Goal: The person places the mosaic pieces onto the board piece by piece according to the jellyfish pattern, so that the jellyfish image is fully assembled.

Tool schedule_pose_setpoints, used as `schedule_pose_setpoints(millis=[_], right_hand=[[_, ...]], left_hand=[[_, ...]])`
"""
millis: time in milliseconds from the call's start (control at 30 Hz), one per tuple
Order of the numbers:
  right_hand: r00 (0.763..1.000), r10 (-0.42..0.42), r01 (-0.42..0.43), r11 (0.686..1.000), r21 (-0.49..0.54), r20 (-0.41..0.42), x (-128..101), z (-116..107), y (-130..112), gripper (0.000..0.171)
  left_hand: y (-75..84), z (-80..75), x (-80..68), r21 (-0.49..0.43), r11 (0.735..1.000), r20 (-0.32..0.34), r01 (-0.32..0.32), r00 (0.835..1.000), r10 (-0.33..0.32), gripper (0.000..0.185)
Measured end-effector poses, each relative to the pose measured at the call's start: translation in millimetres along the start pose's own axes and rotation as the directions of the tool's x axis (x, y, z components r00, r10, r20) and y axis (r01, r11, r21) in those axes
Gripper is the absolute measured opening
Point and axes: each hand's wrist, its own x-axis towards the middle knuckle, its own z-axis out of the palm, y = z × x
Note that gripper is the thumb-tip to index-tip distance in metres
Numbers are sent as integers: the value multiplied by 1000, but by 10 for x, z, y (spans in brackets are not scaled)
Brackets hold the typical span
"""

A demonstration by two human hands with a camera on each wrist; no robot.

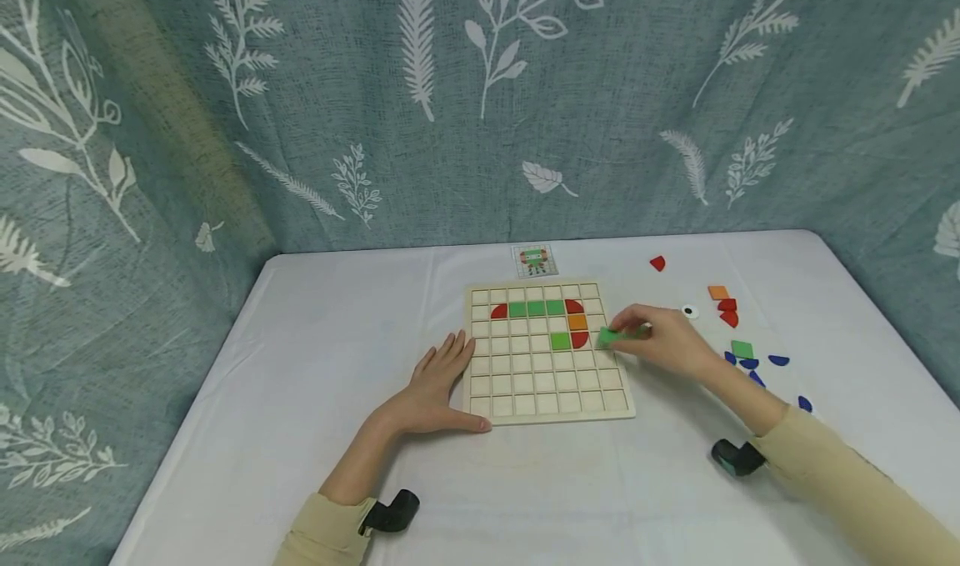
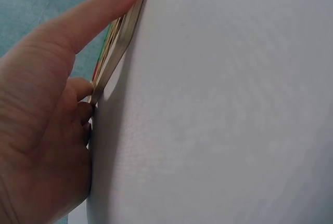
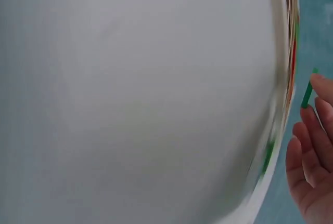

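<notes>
My right hand (image 1: 663, 343) pinches a green square tile (image 1: 607, 338) between thumb and fingertips at the right edge of a wooden grid board (image 1: 525, 387). In the right wrist view that green tile (image 3: 309, 90) appears edge-on, held above the table. My left hand (image 1: 435, 395) rests with spread fingers against the board's left side, its thumb at the near left corner. On the board, a row of green squares (image 1: 536, 308) lies between red quarter-rounds (image 1: 499, 311). Below its right end are an orange square (image 1: 577, 322), another red piece (image 1: 580, 340) and a green square (image 1: 560, 342).
A small pattern card (image 1: 535, 261) lies behind the board. Right of it are a red piece (image 1: 657, 263), an eye disc (image 1: 689, 312), an orange square (image 1: 717, 293), red pieces (image 1: 728, 319), a green square (image 1: 742, 349) and several blue pieces (image 1: 778, 360).
</notes>
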Motion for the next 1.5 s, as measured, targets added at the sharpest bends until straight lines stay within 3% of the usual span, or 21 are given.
schedule_pose_setpoints(millis=[100, 267, 567, 700, 900, 1033, 1100, 1500], right_hand=[[992, -110, 109, 994, 20, 59, 160, 186, -206, 17], [958, -260, 265, 964, -26, 122, 375, 398, -375, 12], [930, -349, 357, 932, -57, 113, 441, 440, -418, 5], [950, -307, 309, 951, -26, 64, 370, 347, -370, 8], [993, -102, 96, 991, -88, -61, 174, 109, -143, 7], [993, 98, -109, 981, -161, -70, 25, -30, -19, 17], [985, 162, -170, 970, -175, -57, -31, -72, 27, 22], [987, 148, -157, 970, -188, -58, -34, -95, 134, 25]], left_hand=[[6, 2, 3, 1, 1000, -1, -1, 1000, 1, 120], [15, 11, 15, -5, 1000, -1, -2, 1000, 2, 119], [11, 33, 33, 2, 1000, 1, 1, 1000, -1, 121], [0, 26, 31, 6, 1000, -6, -6, 1000, 6, 120], [-6, 18, 20, 5, 1000, -6, -8, 1000, 8, 120], [-16, 20, 11, 4, 1000, -9, -5, 1000, 5, 120], [-20, 22, 6, 4, 1000, -10, -3, 1000, 3, 120], [-26, 17, 0, -3, 1000, -9, -5, 1000, 5, 120]])
